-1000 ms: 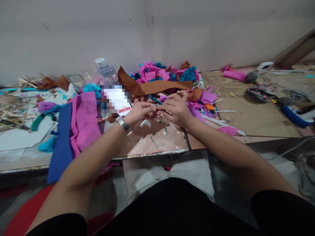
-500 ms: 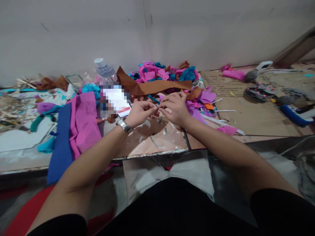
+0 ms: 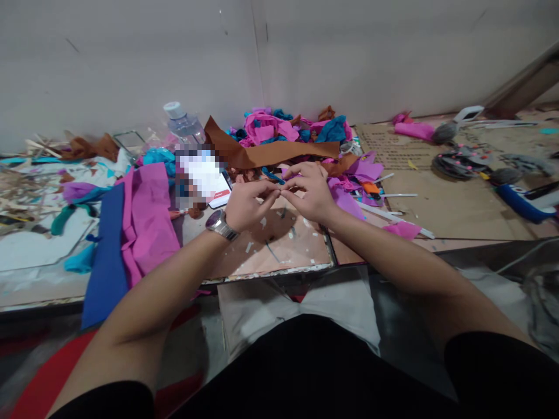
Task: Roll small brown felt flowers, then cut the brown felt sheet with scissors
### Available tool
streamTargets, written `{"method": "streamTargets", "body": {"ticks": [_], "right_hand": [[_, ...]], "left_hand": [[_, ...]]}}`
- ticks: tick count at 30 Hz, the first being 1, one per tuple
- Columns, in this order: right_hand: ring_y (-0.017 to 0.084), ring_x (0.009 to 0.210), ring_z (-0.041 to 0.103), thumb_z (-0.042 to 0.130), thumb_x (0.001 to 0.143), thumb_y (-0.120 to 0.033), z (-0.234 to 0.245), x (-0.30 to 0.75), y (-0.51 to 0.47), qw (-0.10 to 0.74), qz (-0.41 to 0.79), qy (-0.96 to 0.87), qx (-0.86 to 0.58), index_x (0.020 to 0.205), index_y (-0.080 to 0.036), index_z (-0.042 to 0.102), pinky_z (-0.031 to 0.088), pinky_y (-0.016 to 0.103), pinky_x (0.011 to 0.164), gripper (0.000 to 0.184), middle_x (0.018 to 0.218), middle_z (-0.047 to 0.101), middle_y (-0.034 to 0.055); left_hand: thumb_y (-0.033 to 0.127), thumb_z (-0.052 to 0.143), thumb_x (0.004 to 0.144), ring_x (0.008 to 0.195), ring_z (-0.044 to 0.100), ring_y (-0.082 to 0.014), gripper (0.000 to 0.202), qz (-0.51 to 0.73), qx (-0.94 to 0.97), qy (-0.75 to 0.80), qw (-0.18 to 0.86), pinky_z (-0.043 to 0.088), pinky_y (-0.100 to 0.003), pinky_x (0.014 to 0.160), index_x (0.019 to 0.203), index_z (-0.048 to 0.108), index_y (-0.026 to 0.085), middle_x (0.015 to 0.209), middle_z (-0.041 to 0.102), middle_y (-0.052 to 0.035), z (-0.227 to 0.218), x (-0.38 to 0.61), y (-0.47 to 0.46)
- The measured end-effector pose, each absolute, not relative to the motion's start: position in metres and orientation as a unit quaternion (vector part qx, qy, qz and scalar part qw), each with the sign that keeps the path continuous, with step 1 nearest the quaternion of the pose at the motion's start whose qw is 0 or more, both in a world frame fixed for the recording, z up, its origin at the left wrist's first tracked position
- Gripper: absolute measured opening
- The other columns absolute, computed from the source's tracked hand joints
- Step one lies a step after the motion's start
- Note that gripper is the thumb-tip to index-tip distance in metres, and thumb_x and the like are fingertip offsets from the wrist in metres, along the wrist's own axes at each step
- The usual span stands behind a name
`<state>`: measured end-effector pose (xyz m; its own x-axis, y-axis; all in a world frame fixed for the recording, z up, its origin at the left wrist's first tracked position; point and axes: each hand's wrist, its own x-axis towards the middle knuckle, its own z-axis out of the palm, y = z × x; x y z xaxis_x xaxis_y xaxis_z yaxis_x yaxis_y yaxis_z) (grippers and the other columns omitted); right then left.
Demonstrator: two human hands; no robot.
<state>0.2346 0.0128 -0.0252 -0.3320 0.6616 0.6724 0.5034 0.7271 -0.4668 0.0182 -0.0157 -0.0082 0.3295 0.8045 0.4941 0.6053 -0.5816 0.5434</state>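
The left hand and right hand meet fingertip to fingertip just in front of the brown strip, above the bench. Both hands are pinched, thumb against forefinger, on a small piece held between them; the piece is too small to identify. The remaining fingers of the right hand are curled and raised. The left wrist carries a metal watch. The brown strip lies across the front of a heap of pink, blue and brown scraps. Left of the strip stands a clear bottle with a white cap. Farther left of the strip and nearer the person, a pink sheet overlaps a blue sheet, which hangs over the bench edge. Right of the strip lies a cardboard panel, with thin white sticks on its near edge.
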Motion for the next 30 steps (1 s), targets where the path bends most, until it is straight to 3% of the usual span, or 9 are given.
{"method": "streamTargets", "body": {"ticks": [4,11,20,30], "right_hand": [[0.03,0.122,0.06,0.074,0.096,-0.037,-0.0266,0.2334,0.0135,0.453,0.1,-0.814,-0.35,0.085,-0.024,0.076,0.035,0.053,0.113,0.017,0.117,0.075,0.0066],[0.029,0.128,0.059,0.065,0.094,-0.029,-0.0216,0.2311,0.0082,0.45,0.106,-0.821,-0.334,0.085,-0.025,0.068,0.03,0.052,0.118,0.011,0.117,0.074,0.006],[0.03,0.125,0.059,0.065,0.091,-0.027,-0.0258,0.2337,0.0123,0.448,0.108,-0.818,-0.343,0.085,-0.024,0.065,0.032,0.052,0.116,0.007,0.118,0.073,0.0067],[0.032,0.128,0.057,0.068,0.094,-0.029,-0.0291,0.2364,0.0144,0.428,0.086,-0.825,-0.358,0.089,-0.025,0.072,0.033,0.053,0.112,0.007,0.127,0.074,0.0081]], "left_hand": [[0.04,0.061,0.103,0.094,0.079,-0.0254,0.029,0.355,0.822,0.441,0.062,0.055,-0.034,0.089,0.107,0.086,0.024,0.102,0.086,-0.0083,-0.0098,0.0166,-0.014],[0.04,0.061,0.103,0.106,0.08,-0.0277,0.031,0.35,0.833,0.422,0.068,0.055,-0.036,0.095,0.115,0.085,0.025,0.112,0.086,-0.0092,-0.0142,0.0129,-0.0127],[0.052,0.063,0.103,0.08,0.076,-0.0198,0.037,0.39,0.792,0.432,0.188,0.058,-0.031,0.08,0.107,0.086,0.022,0.095,0.086,-0.0073,-0.0053,0.0193,-0.0193],[0.059,0.068,0.099,0.08,0.077,-0.0193,0.042,0.396,0.768,0.429,0.265,0.061,-0.03,0.078,0.101,0.083,0.019,0.093,0.084,-0.0097,-0.0069,0.0187,-0.0161]]}}
